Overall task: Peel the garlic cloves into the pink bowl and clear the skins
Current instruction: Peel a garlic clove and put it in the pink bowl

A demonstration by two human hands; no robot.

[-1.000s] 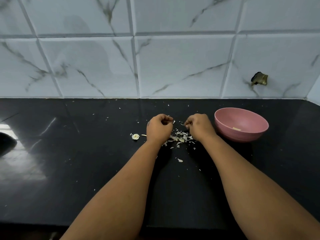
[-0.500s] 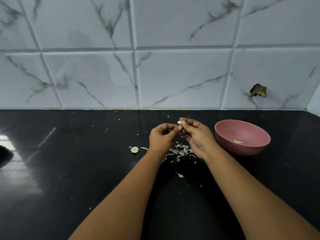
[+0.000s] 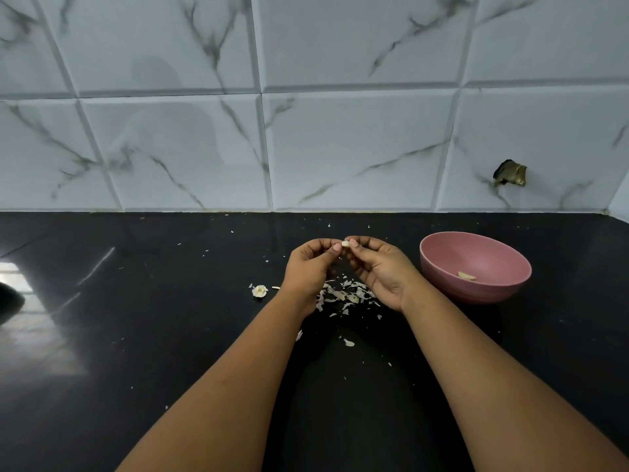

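Note:
A small pale garlic clove [image 3: 345,243] is pinched between the fingertips of my left hand [image 3: 308,269] and my right hand [image 3: 377,267], raised a little above the black counter. Under and between the hands lies a pile of white garlic skins [image 3: 347,294]. The pink bowl [image 3: 476,287] stands to the right of my right hand, apart from it, with one peeled clove [image 3: 466,276] inside. A garlic root stub [image 3: 259,291] lies on the counter left of my left wrist.
The black counter [image 3: 136,335] ends at a marble-tiled wall [image 3: 306,131] behind the hands. Small skin flakes are scattered toward the wall and near my forearms. A dark object [image 3: 10,301] shows at the left edge.
Both hands rose from the skin pile and came together, fingertips now pinching a clove between them. The camera tilted up slightly.

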